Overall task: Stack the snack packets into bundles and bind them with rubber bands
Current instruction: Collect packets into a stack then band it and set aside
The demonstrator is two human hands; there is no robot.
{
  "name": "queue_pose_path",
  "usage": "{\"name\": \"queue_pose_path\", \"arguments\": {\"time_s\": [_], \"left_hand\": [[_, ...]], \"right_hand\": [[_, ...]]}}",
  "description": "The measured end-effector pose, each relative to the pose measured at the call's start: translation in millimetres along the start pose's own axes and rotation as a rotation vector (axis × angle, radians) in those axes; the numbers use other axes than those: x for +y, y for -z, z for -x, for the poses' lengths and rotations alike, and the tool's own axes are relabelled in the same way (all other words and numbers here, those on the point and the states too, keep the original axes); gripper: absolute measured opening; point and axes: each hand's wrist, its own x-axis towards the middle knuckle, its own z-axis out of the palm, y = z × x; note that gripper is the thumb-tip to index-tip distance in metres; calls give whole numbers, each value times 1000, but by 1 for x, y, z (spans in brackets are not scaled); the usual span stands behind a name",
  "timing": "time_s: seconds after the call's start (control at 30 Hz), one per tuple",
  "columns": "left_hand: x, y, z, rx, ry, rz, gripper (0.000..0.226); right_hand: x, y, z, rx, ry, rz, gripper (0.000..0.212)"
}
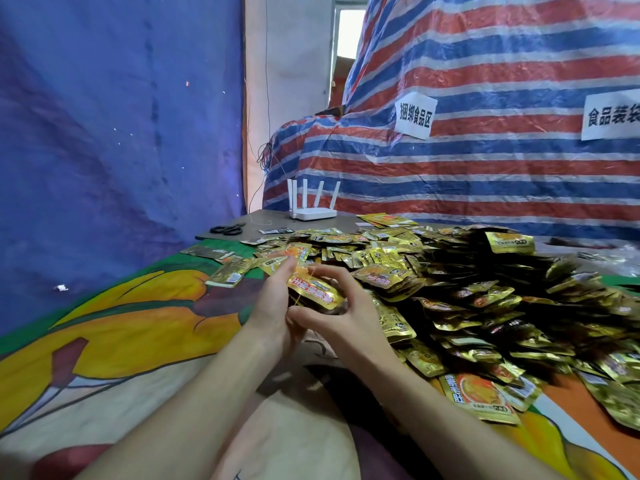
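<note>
The thin yellow rubber band is blurred and hard to trace. The underside of the bundle is hidden behind both hands, and the loose pile of packets is cut off at 3 o'clock.

The left hand stands with its fingers pointing up against the bundle's 9 o'clock end; I cannot tell whether its grip pinches the band. The right hand curls round the bundle from 4 o'clock, its grip pinching it.

The bundle is gold foil with an orange print and tilts above the printed cloth.
</note>
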Motion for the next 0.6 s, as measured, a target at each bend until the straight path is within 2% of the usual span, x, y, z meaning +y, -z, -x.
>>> {"name": "queue_pose_path", "arguments": {"time_s": [0.13, 0.23, 0.33, 0.4, 0.47, 0.6], "left_hand": [[-1, -2, 3, -30, 70, -5, 61], [-2, -2, 3, -27, 47, 3, 57], [-3, -5, 6, -36, -2, -27, 50], [-1, -4, 6, -50, -36, 2, 47], [1, -2, 3, -80, -77, 19, 51], [-5, -3, 0, -103, -110, -129, 50]], "right_hand": [[2, 1, 0, 40, 70, 183, 59], [0, 1, -1, 80, 62, 193, 48], [-3, 2, -3, 228, 41, 88, 31], [-5, 9, -6, 344, 17, 89, 35], [-4, 18, -8, 269, -65, 112, 42], [-3, 17, -8, -75, -324, -183, 33]]}}
